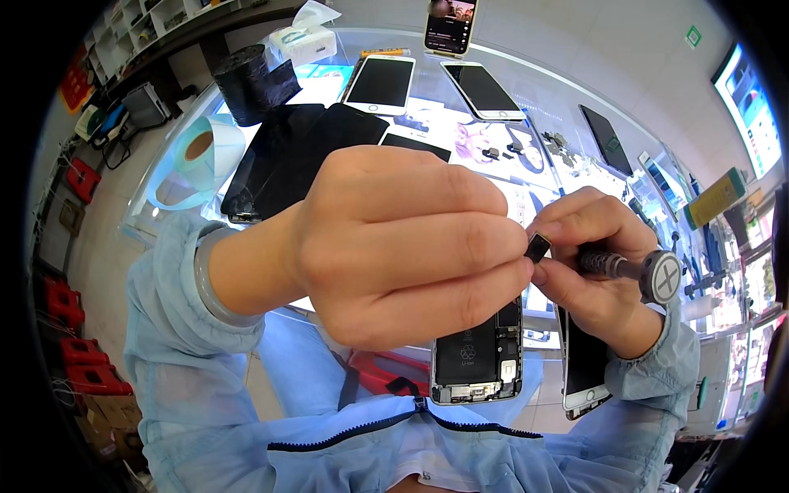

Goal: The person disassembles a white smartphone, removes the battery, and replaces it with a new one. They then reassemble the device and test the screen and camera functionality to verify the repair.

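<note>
In front of me my left hand is closed, its fingertips pressed together against a small black square part with a pale edge. The thumb and forefinger of my right hand pinch the same part from the other side. A screwdriver with a round grey cap is also tucked in my right hand, its tip out of sight. Below the hands lies an opened phone body, its battery and inner boards exposed. A detached phone screen lies under my right wrist, partly covered.
On the lit glass counter are white-framed phones, a dark phone, and small loose parts. At left stand black sheets, a label roll, black tape and a tissue pack. A phone stands upright behind.
</note>
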Demonstrator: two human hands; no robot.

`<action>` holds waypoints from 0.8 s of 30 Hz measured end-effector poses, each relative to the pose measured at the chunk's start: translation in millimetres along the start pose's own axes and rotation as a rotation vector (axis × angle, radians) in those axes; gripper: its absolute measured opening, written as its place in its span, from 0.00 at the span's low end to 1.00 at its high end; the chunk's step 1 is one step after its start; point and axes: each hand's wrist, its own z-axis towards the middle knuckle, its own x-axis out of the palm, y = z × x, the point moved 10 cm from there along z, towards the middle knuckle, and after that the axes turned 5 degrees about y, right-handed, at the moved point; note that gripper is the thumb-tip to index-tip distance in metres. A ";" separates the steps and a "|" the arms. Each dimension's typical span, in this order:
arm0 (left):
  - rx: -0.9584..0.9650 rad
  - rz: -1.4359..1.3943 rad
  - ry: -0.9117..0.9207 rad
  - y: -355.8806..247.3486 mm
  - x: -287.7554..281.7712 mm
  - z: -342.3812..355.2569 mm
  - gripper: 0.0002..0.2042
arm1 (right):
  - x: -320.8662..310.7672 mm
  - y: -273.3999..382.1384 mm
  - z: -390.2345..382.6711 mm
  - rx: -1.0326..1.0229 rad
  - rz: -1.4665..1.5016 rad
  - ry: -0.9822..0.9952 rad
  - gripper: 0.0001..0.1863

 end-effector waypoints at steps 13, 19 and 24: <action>-0.003 -0.009 -0.036 3.2 -0.3 -1.1 0.09 | 0.4 -5.9 -1.8 0.019 0.038 -0.004 0.14; -0.007 -0.006 -0.037 3.6 0.1 -1.8 0.08 | 0.1 -6.1 -2.1 0.026 0.034 0.008 0.14; -0.047 -0.018 -0.011 6.2 -0.5 -0.8 0.08 | 0.2 -6.8 -2.6 0.020 0.022 0.010 0.15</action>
